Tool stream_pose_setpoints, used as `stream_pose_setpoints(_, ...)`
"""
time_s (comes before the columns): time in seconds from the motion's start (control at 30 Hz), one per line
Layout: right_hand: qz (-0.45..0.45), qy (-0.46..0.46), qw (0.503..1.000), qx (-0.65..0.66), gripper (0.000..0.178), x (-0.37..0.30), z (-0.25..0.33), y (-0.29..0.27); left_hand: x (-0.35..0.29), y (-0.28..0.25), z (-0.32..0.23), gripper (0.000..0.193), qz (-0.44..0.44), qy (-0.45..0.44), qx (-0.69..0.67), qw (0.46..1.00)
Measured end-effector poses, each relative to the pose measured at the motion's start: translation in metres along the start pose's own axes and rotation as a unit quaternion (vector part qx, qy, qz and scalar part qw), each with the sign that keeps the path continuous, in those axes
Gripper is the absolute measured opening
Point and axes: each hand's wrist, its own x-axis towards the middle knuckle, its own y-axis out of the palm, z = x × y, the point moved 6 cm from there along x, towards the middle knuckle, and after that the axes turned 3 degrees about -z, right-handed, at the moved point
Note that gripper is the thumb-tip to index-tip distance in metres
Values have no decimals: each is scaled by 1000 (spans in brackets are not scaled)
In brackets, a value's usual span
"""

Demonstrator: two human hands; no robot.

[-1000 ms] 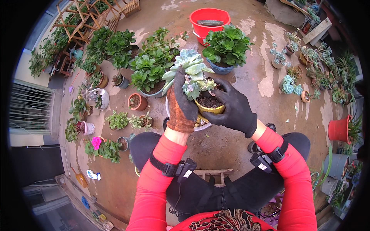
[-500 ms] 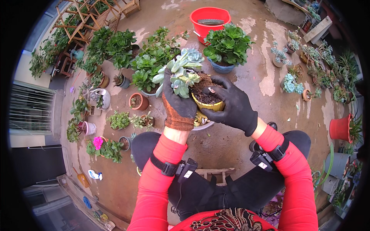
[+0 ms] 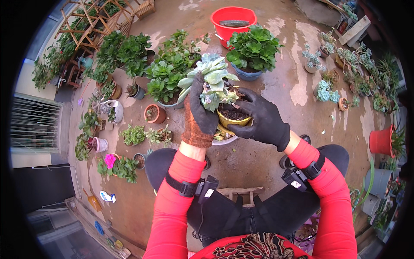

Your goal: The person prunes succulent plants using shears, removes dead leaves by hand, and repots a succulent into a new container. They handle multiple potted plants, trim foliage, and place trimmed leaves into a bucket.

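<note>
A pale green succulent (image 3: 213, 77) with thick rosette leaves leans against my left hand (image 3: 200, 108), whose gloved palm and fingers close round its left side. Just right of it, my right hand (image 3: 261, 118) in a black glove is wrapped round the side of a yellow pot (image 3: 233, 122). Its upper fingers reach over the rim onto the dark soil (image 3: 234, 114). Leaves overhang the pot's far left, so the plant's base is hidden. Beneath the pot, a pale round container (image 3: 225, 141) with leaf scraps in it shows in part.
Beyond my hands stand a leafy plant in a blue pot (image 3: 249, 75) and a red bucket (image 3: 233, 28). Terracotta pots (image 3: 155, 114) and other plants line the left; succulents (image 3: 327, 93) and a red planter (image 3: 381, 141) are at right. A wooden stool (image 3: 252, 191) lies between my legs.
The succulent has shifted slightly right and tilted over the yellow pot, covering more soil. My left hand has turned with it, and my right fingers have moved in beside the plant.
</note>
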Motion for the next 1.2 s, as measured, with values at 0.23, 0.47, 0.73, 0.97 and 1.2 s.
stream_pose_setpoints(0.23,-25,-6,1000,-19,48,5,4,1,0,11,43,42,-137,-312,-574,745)
stream_pose_setpoints(0.47,-40,11,999,-11,47,6,3,2,3,10,41,41,-151,-288,-614,719)
stream_pose_setpoints(0.73,-77,18,997,1,45,7,4,1,5,5,48,36,-167,-276,-617,717)
stream_pose_setpoints(0.97,-106,-3,994,5,43,10,5,-1,9,-13,44,37,-110,-110,-82,985)
stream_pose_setpoints(1.2,-120,-10,993,-2,42,12,5,-2,15,-12,35,36,-77,-55,-13,995)
